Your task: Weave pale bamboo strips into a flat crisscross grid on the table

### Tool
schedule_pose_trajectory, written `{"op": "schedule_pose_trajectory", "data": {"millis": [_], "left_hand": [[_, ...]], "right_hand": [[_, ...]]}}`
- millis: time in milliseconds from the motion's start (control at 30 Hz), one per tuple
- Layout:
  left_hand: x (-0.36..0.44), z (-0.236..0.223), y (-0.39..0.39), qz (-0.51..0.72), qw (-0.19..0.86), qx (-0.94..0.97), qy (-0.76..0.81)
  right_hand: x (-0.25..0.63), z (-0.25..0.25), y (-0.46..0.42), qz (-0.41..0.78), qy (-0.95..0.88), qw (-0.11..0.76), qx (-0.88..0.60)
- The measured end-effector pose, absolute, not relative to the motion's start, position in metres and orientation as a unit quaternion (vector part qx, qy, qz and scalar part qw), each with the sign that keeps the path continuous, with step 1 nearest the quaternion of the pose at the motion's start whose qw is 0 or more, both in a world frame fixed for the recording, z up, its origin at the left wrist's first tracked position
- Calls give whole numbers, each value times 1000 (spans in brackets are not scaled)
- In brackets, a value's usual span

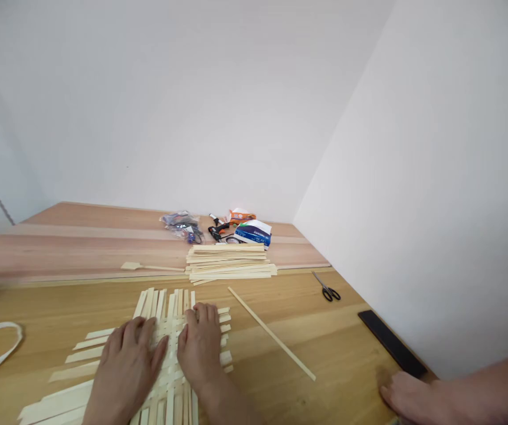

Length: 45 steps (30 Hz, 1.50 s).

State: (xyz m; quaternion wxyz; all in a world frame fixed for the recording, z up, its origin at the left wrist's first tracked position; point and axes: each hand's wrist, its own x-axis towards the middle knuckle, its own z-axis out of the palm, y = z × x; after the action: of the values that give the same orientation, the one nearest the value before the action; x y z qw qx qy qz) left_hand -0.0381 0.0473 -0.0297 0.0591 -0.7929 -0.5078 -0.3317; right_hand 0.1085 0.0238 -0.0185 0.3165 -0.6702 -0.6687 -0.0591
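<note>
Near centre: strip weave [171, 354] lying flat on wooden table [324, 336]
Left hand [125, 372]: open, palm down on weave, no grasp
Right hand [200, 348]: open, fingers spread on weave, no grasp
Right of weave: loose strip [271, 333], apart
Far: strip stack [229, 262]
Near right: other person's hand [406, 398] on table

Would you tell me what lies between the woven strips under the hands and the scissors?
The head view shows one loose pale strip lying between the woven strips and the scissors.
</note>
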Motion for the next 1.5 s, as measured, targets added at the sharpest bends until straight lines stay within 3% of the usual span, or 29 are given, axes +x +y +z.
{"op": "schedule_pose_trajectory", "data": {"millis": [200, 1167, 1367, 1500], "left_hand": [[-39, -29, 47, -285, 117, -801, -513], [-37, -25, 43, -292, 111, -799, -513], [-39, -28, 46, -331, 13, -782, -527], [-50, -12, 52, -447, -102, -701, -546]], "right_hand": [[109, -18, 24, -69, -673, 332, -657], [111, -15, 23, -64, -678, 332, -653], [110, -21, 24, -68, -669, 351, -652], [114, -2, 25, -74, -645, 441, -619]]}}
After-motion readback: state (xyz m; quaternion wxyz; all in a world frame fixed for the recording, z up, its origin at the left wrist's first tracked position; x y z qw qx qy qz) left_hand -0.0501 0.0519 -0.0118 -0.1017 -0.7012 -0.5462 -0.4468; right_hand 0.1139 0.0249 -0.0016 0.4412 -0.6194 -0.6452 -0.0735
